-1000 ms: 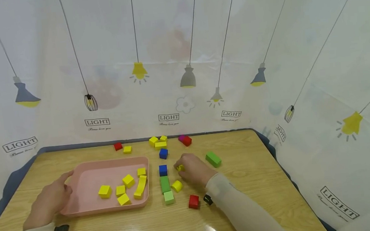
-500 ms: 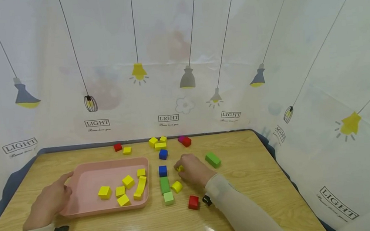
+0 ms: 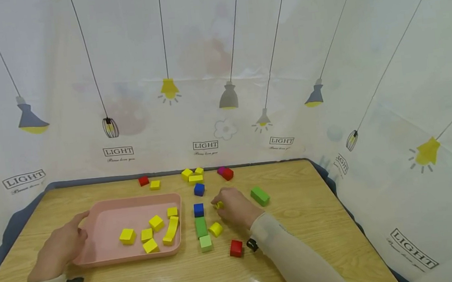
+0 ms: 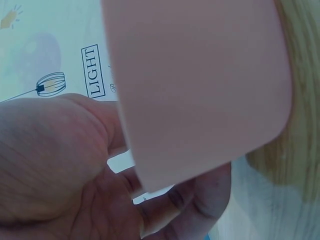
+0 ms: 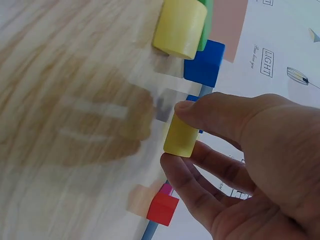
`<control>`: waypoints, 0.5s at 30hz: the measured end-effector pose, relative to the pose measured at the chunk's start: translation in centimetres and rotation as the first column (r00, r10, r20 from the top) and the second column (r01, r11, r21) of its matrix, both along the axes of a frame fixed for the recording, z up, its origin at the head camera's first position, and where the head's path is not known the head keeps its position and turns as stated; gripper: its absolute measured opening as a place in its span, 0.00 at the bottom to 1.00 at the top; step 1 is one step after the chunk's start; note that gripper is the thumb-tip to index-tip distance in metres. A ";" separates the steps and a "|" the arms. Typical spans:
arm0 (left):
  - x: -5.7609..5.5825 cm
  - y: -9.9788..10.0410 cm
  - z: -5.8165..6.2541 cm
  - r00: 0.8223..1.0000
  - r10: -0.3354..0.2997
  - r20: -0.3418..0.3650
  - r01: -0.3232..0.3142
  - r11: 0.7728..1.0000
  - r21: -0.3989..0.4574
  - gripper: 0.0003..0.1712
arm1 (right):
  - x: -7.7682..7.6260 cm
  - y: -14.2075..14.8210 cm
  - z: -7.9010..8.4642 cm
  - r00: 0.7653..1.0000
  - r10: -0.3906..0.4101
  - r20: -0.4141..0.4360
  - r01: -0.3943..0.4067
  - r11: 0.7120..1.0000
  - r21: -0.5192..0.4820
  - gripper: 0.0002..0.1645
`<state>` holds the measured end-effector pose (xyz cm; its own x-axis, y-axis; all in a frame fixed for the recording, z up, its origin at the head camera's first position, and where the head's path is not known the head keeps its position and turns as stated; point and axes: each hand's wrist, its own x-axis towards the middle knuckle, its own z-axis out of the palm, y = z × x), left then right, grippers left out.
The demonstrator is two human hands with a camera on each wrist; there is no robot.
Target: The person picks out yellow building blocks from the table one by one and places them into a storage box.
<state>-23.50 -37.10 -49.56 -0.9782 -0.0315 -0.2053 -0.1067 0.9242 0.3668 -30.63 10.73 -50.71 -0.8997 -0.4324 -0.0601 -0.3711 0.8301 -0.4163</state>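
Observation:
My left hand (image 3: 62, 247) grips the left side of a pink tray (image 3: 105, 243). In the left wrist view its fingers lie around the tray's edge, the thumb partly hidden behind the wall. Inside the tray are several yellow blocks, among them a cube (image 3: 127, 236) and a curved piece (image 3: 171, 231). Right of the tray, my right hand (image 3: 236, 207) pinches a small yellow block (image 5: 181, 134) between thumb and fingertip, low over the table. Close to that hand sit a yellow cylinder (image 3: 216, 229), a blue cube (image 3: 198, 210) and a green block (image 3: 201, 227).
A light green cube (image 3: 205, 243) and a red cube (image 3: 236, 248) lie nearer the front. Another green block (image 3: 260, 196) is right of my right hand. Along the back edge stand red cubes (image 3: 227, 174), yellow blocks (image 3: 195, 179) and, slightly nearer, a blue cube (image 3: 199, 189).

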 end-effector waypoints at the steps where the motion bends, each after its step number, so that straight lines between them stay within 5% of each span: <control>1: 0.0 0.0 0.0 1.000 -0.004 -0.005 0.004 1.000 -0.001 0.36 | 0.0 -0.1 0.1 1.000 -0.003 0.000 0.003 1.000 0.000 0.19; 15: -0.2 -0.4 -0.5 0.999 -0.024 -0.032 0.024 1.000 -0.008 0.36 | -0.4 -1.2 1.6 0.996 0.049 -0.080 -0.047 0.999 0.018 0.18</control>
<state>-23.70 -37.51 -50.05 -0.9847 -0.0091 -0.1740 -0.0727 0.9290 0.3628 -31.02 9.57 -49.14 -0.8801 -0.4748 0.0047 -0.4425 0.8168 -0.3702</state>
